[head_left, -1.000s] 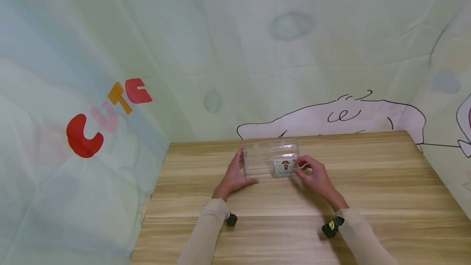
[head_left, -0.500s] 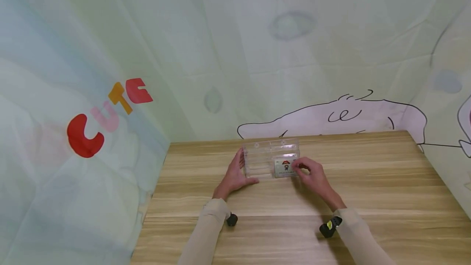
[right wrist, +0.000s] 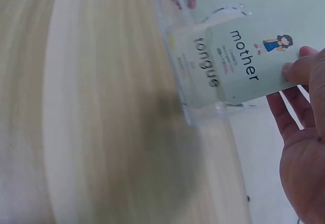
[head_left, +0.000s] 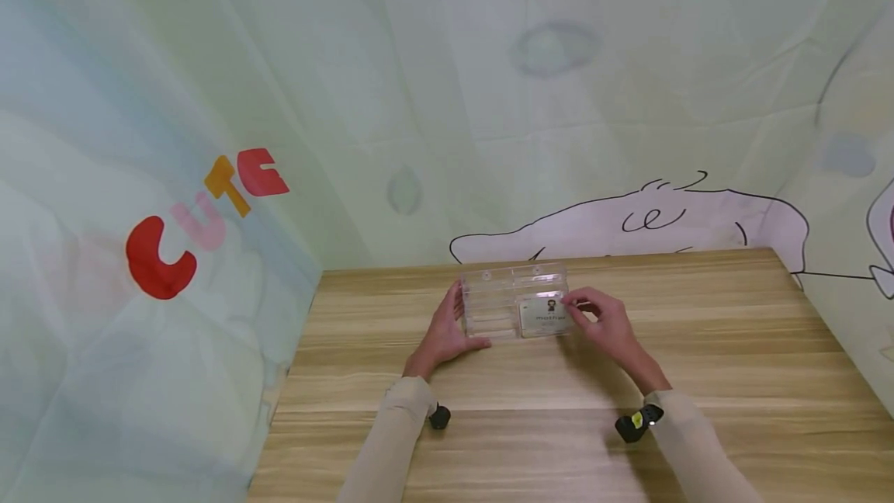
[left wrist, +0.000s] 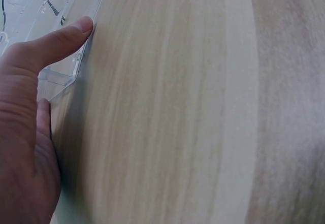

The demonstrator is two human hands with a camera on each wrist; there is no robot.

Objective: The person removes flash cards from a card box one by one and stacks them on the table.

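Observation:
A clear plastic card holder (head_left: pixel 487 300) with stepped pockets stands toward the back of the table. My left hand (head_left: pixel 445 334) grips its left end, thumb along the front edge and fingers at the side. My right hand (head_left: pixel 609 326) pinches the right edge of a pale flash card (right wrist: pixel 254 56) printed "mother" with a small figure. That card sticks up out of the lower right pocket. Below its edge shows a second flash card (right wrist: pixel 195 69) reading "tongue", inside the pocket; its upper part is hidden behind the "mother" card.
The wood-grain table (head_left: pixel 517 441) spreads out on both sides of the holder and in front of it. A printed cloth backdrop (head_left: pixel 419 99) with cartoon drawings hangs behind and to the left. Both wrists carry small black devices, such as the right one (head_left: pixel 632 427).
My right hand has moved up slightly, drawing the "mother" card upward in the pocket. The red picture behind it is now covered. My left hand and the holder stay in place.

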